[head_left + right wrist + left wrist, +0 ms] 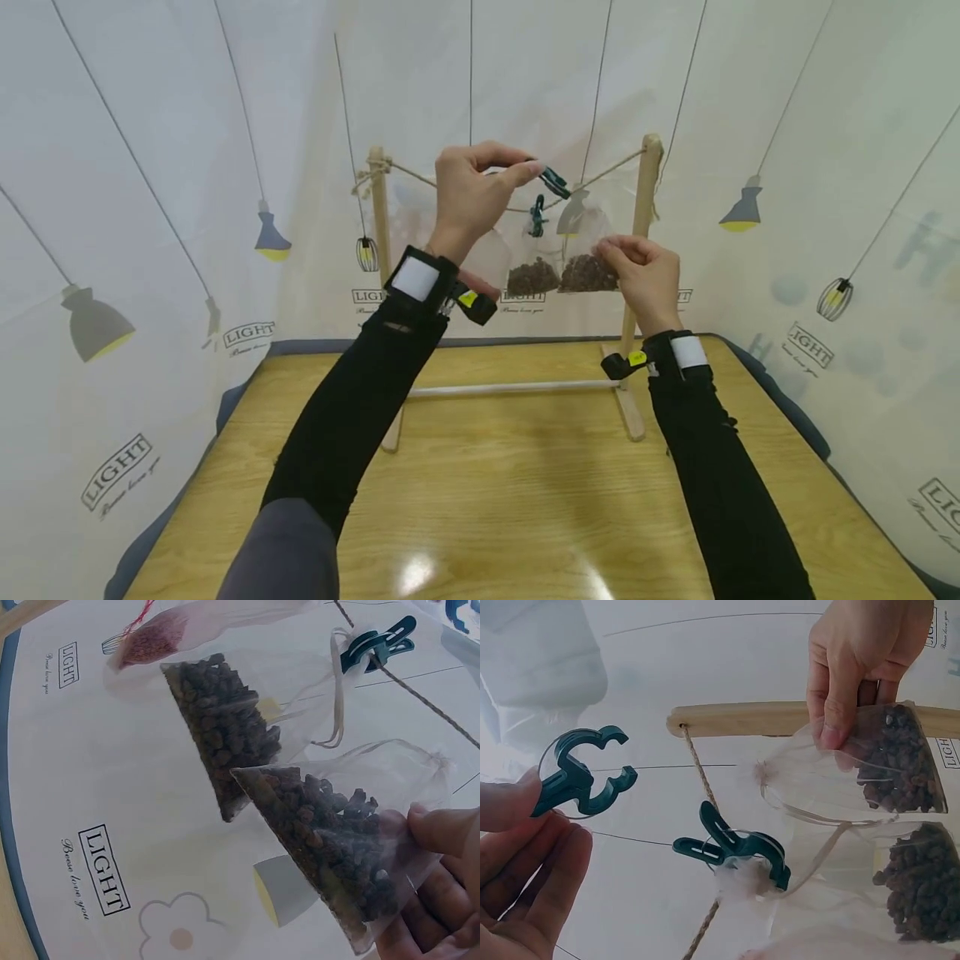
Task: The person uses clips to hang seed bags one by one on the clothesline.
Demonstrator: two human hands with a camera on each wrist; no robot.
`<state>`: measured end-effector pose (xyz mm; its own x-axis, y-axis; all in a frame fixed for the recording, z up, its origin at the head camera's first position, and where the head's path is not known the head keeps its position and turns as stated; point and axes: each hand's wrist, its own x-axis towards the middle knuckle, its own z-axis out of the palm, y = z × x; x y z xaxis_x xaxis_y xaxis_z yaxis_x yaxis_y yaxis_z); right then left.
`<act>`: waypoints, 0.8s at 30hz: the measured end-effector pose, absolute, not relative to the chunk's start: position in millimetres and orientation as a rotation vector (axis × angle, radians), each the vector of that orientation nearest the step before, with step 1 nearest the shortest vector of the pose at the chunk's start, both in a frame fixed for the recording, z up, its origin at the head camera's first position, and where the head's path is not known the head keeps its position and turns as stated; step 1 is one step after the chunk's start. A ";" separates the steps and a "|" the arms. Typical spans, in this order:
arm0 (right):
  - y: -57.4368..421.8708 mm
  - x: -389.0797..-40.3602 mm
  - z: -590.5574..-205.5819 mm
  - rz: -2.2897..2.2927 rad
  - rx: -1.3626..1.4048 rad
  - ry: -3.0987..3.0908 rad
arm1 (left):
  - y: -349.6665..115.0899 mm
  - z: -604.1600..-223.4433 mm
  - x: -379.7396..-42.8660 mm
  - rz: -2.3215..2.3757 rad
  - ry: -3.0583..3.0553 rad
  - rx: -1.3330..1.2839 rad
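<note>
My left hand is raised near the rope, pinching a dark green spring clip by its handles. In the left wrist view that clip's jaws stand apart with nothing between them. Lower and to the right, my right hand pinches the side of a sheer drawstring bag holding dark granules. Its gathered top is close to the rope. Beside it, a similar bag hangs by its gathered neck from a second green clip on the rope.
Two wooden posts, left and right, hold the sagging rope. A white bar joins their feet on the wooden table. Another sheer bag with reddish contents hangs to the left. Printed cloth surrounds the table.
</note>
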<state>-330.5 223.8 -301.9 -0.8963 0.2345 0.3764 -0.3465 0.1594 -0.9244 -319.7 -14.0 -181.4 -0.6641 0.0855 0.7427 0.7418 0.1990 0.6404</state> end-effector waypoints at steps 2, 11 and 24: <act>222.4 -331.9 -298.7 1.782 0.104 -1.999 | -10.6 -177.2 -324.9 -1.496 -1.951 -0.731; 213.9 -335.4 -284.8 1.842 0.116 -1.932 | 2.1 -168.4 -347.1 -1.465 -2.043 -0.649; 208.3 -332.8 -275.3 1.845 0.138 -1.912 | 13.8 -155.0 -350.7 -1.276 -2.266 -0.511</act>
<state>-332.8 208.3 -275.3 -0.8815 0.2504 0.4002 -0.3911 0.0877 -0.9162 -350.7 13.8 -155.0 -0.8118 0.0830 0.5780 0.5372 0.4940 0.6837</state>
